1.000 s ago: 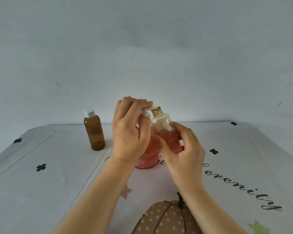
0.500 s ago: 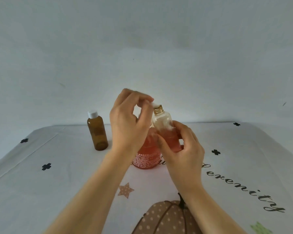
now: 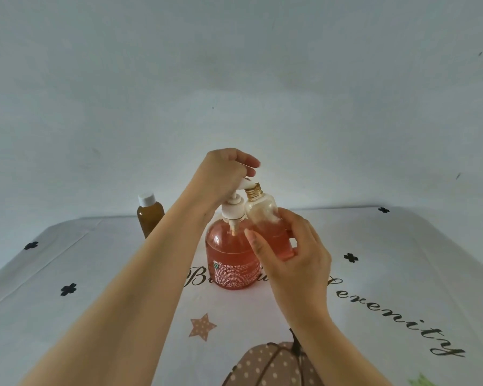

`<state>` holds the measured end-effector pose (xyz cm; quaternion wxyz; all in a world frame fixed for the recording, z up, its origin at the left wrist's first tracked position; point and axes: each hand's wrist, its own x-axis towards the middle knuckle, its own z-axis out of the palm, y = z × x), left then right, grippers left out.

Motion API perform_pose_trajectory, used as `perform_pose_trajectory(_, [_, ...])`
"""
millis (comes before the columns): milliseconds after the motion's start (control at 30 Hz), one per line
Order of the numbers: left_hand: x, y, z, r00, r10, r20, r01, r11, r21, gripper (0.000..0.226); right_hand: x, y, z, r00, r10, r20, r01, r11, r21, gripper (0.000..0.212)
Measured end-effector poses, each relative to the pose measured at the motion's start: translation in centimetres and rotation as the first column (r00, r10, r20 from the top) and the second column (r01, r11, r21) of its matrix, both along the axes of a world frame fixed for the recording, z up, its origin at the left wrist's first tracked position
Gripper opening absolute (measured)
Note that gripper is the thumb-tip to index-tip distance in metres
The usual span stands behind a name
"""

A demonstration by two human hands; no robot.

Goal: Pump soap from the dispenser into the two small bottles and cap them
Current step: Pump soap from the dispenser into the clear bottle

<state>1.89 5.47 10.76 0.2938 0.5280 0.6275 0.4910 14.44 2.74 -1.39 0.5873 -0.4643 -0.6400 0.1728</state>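
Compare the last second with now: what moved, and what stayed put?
The left hand rose with the pump head, uncovering the white neck of the dispenser; it still grips the head. The right hand keeps the clear bottle tilted, mouth at the nozzle. The capped amber bottle stays standing behind, on the left.

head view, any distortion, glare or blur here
Head view: the wide-angle lens bows the far edge of the table and stretches the forearms. Head view: the light is soft and even, with no hard shadows. Head view: the upper part of the clear bottle looks washed out. Head view: the label print on the dispenser is too soft to read.
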Motion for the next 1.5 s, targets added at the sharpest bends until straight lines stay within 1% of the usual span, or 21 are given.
perform_pose_trajectory(100, [0.2, 0.1, -0.5, 0.999, 0.015, 0.05, -0.017, 1.0, 0.026, 0.042, 0.1, 0.1, -0.2, 1.0, 0.001, 0.008, -0.001, 1.0, 0.001, 0.063])
perform_pose_trajectory(233, [0.0, 0.4, -1.5, 0.996, 0.037, 0.085, -0.038, 0.999, 0.011, 0.04, 0.5, 0.1, -0.4, 1.0, -0.004, 0.031, 0.004, 1.0, -0.006, 0.066])
perform_pose_trajectory(367, [0.1, 0.5, -1.9, 0.996, 0.054, 0.071, -0.054, 0.999, 0.002, 0.042, 0.6, 0.3, -0.5, 0.999, -0.013, 0.037, 0.013, 1.0, -0.018, 0.062])
perform_pose_trajectory(467, [0.3, 0.3, -1.6, 0.997, 0.071, 0.028, -0.071, 0.997, -0.011, 0.044, 0.7, 0.1, -0.4, 1.0, -0.009, 0.029, 0.01, 0.999, -0.034, 0.056])
perform_pose_trajectory(600, [0.9, -0.4, -0.5, 0.997, 0.081, -0.017, -0.081, 0.997, 0.009, 0.042, 0.7, 0.1, 0.0, 0.999, -0.046, 0.013, 0.046, 0.999, 0.013, 0.054])
perform_pose_trajectory(733, [0.6, -0.8, 0.2, 0.996, 0.08, 0.043, -0.081, 0.996, 0.03, 0.042, 0.8, 0.0, 0.5, 0.998, -0.066, 0.001, 0.066, 0.996, 0.055, 0.056])
perform_pose_trajectory(833, [0.5, -0.7, 0.3, 0.995, 0.086, 0.048, -0.087, 0.996, 0.024, 0.042, 0.6, 0.0, 0.6, 0.998, -0.066, 0.0, 0.066, 0.996, 0.065, 0.059])
perform_pose_trajectory(967, [0.7, -0.5, 0.3, 0.991, 0.089, 0.097, -0.09, 0.996, 0.007, 0.043, 0.6, 0.2, 0.5, 0.997, -0.074, 0.006, 0.073, 0.995, 0.074, 0.061])
perform_pose_trajectory(1167, [0.8, -0.6, 0.3, 0.99, 0.096, 0.099, -0.099, 0.995, 0.021, 0.043, 0.5, 0.3, 0.3, 0.999, -0.048, -0.008, 0.048, 0.997, 0.061, 0.06])
perform_pose_trajectory(1267, [0.9, -0.5, 0.0, 0.99, 0.08, 0.119, -0.086, 0.995, 0.049, 0.043, 0.5, 0.2, 0.2, 1.0, -0.028, -0.012, 0.029, 0.999, 0.044, 0.061])
perform_pose_trajectory(1333, [0.9, -0.5, 0.2, 0.992, 0.067, 0.104, -0.075, 0.995, 0.07, 0.043, 0.3, 0.2, 0.3, 1.0, -0.018, -0.023, 0.019, 0.999, 0.04, 0.061])
perform_pose_trajectory(1433, [0.6, 0.0, -0.3, 0.996, 0.05, 0.069, -0.054, 0.997, 0.053, 0.044, 0.4, 0.3, -0.1, 1.0, -0.021, -0.005, 0.022, 0.999, 0.028, 0.061])
perform_pose_trajectory(1500, [0.4, 0.3, -1.1, 0.996, 0.04, 0.086, -0.044, 0.998, 0.038, 0.045, 0.5, 0.2, -0.4, 1.0, -0.011, 0.011, 0.011, 1.0, 0.009, 0.063])
